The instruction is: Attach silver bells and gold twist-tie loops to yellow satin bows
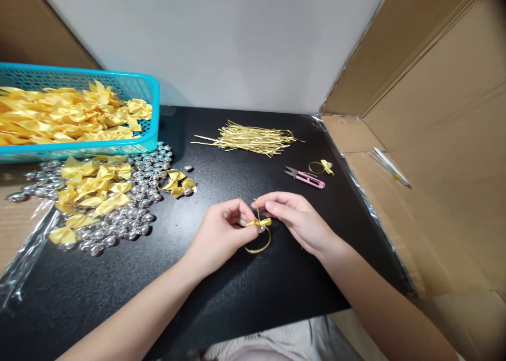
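My left hand [227, 232] pinches a small yellow bow [264, 222] between thumb and fingers. A silver bell [261, 229] sits just under the bow's knot. Below it hangs a gold loop [259, 250], partly hidden by my left thumb. From the knot a thin gold twist tie end [258, 207] sticks up. My right hand [298, 216] is beside it, fingers stretched out and thumb apart from the fingertips. The right index fingertip is at the tie end; whether it touches cannot be made out.
A blue basket [157, 113] of yellow bows stands at the left, with loose bows [103, 179] and silver bells [114, 226] before it. Gold twist ties [256, 139] lie at the back. Pink thread snips [310, 179], finished-looking loops [174, 182] and a white pen-like tool [391, 166] lie around.
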### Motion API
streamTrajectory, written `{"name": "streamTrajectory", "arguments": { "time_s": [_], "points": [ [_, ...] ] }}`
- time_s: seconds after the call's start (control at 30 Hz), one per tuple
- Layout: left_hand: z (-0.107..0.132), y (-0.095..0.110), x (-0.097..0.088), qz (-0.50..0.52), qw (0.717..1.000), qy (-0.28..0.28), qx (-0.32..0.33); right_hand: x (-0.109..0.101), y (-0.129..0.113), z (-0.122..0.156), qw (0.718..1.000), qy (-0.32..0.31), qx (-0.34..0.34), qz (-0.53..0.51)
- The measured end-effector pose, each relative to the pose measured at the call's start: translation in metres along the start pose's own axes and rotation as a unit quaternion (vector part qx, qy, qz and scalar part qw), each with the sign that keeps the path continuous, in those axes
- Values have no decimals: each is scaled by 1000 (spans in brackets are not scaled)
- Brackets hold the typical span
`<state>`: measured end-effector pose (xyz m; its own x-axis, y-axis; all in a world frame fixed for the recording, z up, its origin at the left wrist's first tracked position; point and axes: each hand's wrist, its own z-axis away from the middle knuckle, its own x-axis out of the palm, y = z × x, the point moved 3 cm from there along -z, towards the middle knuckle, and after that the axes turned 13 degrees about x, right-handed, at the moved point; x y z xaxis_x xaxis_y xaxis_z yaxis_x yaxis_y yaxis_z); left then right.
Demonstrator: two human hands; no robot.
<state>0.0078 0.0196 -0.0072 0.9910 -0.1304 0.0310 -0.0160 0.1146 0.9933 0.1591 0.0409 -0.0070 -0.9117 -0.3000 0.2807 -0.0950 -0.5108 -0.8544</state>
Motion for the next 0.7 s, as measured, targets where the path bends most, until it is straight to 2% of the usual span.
{"name": "streamTrajectory", "arguments": {
  "time_s": [0.17, 0.23, 0.33, 0.37, 0.47, 0.53, 0.6, 0.7],
  "points": [
    [-2, -2, -3, 4, 1000, 22, 4, -1, -10, 6, 988, -25, -133, 79],
    [-4, -4, -5, 15, 999, 40, -7, -5, -15, 10, 974, 16, -188, 127],
    [-6, -6, -8, 32, 997, 67, -35, -10, -24, 20, 935, 111, -268, 205],
    [-6, -7, -9, 39, 996, 77, -38, -8, -25, 23, 924, 107, -282, 233],
    [-7, -8, -11, 54, 993, 103, -23, 5, -19, 27, 900, 11, -281, 334],
    [-7, -8, -12, 64, 992, 108, -6, 13, -13, 28, 863, 41, -321, 387],
    [-7, -7, -12, 68, 992, 109, 7, 18, -5, 27, 835, 102, -350, 413],
    [-6, -5, -12, 54, 992, 115, 25, 22, 6, 22, 812, 178, -318, 457]
  ]
}}
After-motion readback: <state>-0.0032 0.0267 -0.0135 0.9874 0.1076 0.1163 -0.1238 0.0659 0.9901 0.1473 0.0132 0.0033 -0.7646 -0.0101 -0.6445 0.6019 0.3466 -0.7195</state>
